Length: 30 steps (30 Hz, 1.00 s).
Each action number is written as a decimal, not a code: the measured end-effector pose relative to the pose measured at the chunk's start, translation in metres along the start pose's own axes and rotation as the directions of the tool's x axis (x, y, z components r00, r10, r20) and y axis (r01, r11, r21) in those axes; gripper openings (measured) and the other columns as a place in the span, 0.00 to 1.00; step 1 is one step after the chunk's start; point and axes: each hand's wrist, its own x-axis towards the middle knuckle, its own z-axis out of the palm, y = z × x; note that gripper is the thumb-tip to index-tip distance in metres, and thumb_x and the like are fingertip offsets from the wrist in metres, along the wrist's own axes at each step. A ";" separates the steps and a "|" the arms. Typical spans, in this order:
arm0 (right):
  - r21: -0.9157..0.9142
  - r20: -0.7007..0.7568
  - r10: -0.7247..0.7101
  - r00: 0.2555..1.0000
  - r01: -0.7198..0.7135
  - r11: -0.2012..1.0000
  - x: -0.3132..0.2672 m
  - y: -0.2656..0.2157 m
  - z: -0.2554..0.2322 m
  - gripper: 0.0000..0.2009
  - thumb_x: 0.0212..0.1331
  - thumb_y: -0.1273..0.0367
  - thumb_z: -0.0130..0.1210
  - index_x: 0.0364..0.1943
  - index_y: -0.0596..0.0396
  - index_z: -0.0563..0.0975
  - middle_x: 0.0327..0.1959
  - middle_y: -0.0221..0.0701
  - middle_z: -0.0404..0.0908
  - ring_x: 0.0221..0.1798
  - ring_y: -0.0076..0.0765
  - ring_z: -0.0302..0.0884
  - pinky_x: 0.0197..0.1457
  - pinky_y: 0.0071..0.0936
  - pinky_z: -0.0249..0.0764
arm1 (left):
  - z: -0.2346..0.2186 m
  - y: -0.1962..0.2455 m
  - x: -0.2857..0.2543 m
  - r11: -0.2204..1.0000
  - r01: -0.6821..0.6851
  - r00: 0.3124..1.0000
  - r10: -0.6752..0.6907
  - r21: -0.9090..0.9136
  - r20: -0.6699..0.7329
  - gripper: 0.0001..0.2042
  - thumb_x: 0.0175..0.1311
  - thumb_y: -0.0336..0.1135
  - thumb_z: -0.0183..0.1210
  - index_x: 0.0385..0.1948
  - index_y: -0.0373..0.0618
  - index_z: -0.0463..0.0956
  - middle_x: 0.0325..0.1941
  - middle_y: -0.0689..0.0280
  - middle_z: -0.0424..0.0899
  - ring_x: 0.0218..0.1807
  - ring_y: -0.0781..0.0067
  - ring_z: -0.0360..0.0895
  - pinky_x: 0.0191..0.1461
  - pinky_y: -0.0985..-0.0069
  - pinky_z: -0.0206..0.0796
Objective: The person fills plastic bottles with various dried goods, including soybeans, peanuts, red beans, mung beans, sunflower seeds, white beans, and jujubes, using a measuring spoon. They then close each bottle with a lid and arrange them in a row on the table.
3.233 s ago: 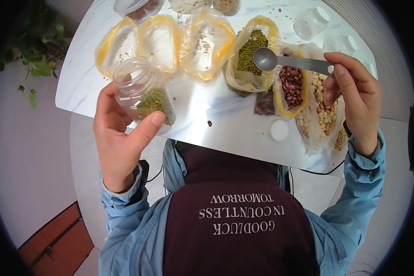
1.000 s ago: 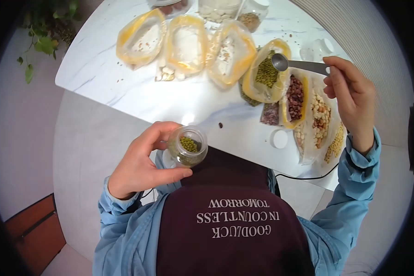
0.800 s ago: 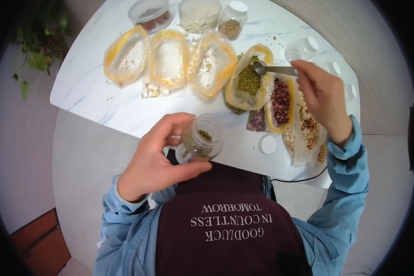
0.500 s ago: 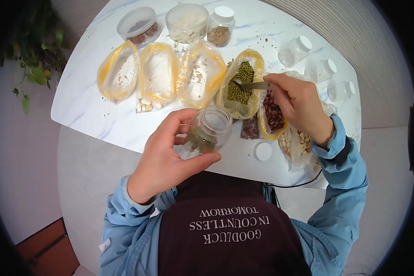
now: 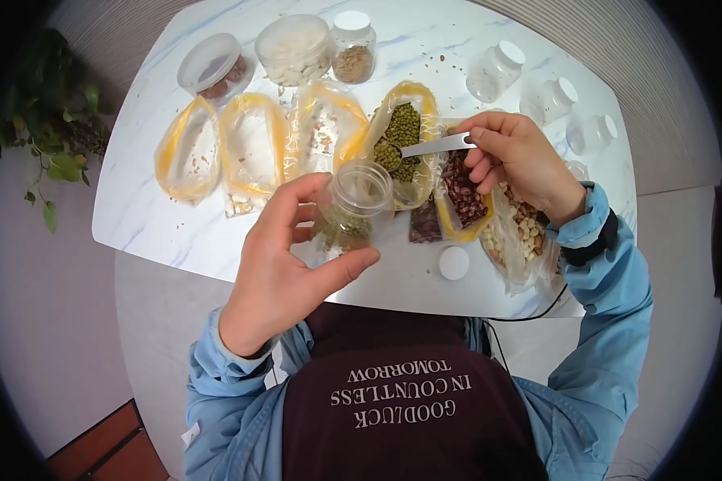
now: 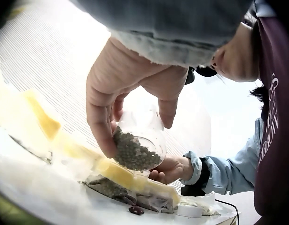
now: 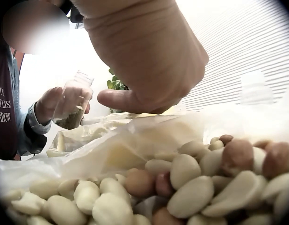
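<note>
In the head view the left hand (image 5: 285,260) grips a clear open jar (image 5: 353,204) tilted beside the bag of green beans (image 5: 403,124); green beans lie in the jar's lower part, also plain in the left wrist view (image 6: 135,152). The right hand (image 5: 525,164) pinches the handle of a metal spoon (image 5: 441,145). Its bowl is down among the green beans in the yellow-rimmed bag, close to the jar's mouth. Below the right hand sits a bag of dark red beans (image 5: 463,192). The right wrist view shows that hand (image 7: 144,61) above pale nuts (image 7: 191,185); the spoon is hidden there.
Three yellow-rimmed bags (image 5: 253,144) stand to the left. Behind them are two round tubs (image 5: 293,52) and a lidded jar (image 5: 353,60). Several clear jars (image 5: 493,72) lie at the right. A white lid (image 5: 454,263) rests near the front edge, beside bags of mixed nuts (image 5: 525,232).
The right hand has moved left and lowered the spoon into the green beans. The left hand first brought the jar down toward the body, then back up beside the bag.
</note>
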 end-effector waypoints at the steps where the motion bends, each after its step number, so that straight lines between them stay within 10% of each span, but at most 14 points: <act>1: 0.008 -0.006 0.001 1.000 -0.001 1.000 -0.001 0.000 -0.003 0.11 0.68 0.71 0.43 0.47 0.61 0.75 0.23 0.27 0.77 0.20 0.19 0.75 0.21 0.13 0.75 | -0.001 0.002 0.001 1.000 -0.010 1.000 0.010 -0.003 -0.009 0.34 0.43 0.34 0.73 0.55 0.42 0.66 0.45 0.63 0.80 0.47 0.69 0.77 0.49 0.70 0.70; 16: 0.081 -0.079 -0.216 0.973 0.222 0.972 -0.025 -0.021 -0.039 0.11 0.66 0.70 0.45 0.47 0.62 0.75 0.24 0.29 0.79 0.21 0.19 0.77 0.23 0.14 0.77 | -0.011 0.031 0.032 0.862 -0.230 0.972 0.224 0.452 0.069 0.32 0.47 0.34 0.71 0.55 0.34 0.67 0.43 0.58 0.81 0.45 0.68 0.79 0.45 0.75 0.72; 30: 0.004 -0.079 -0.409 0.909 0.410 0.912 -0.044 -0.055 -0.041 0.12 0.67 0.71 0.44 0.46 0.62 0.76 0.23 0.29 0.80 0.20 0.18 0.77 0.22 0.13 0.76 | -0.008 0.045 0.057 0.881 -0.177 0.977 0.102 0.439 0.188 0.35 0.48 0.44 0.71 0.55 0.32 0.66 0.45 0.57 0.78 0.48 0.59 0.78 0.44 0.70 0.73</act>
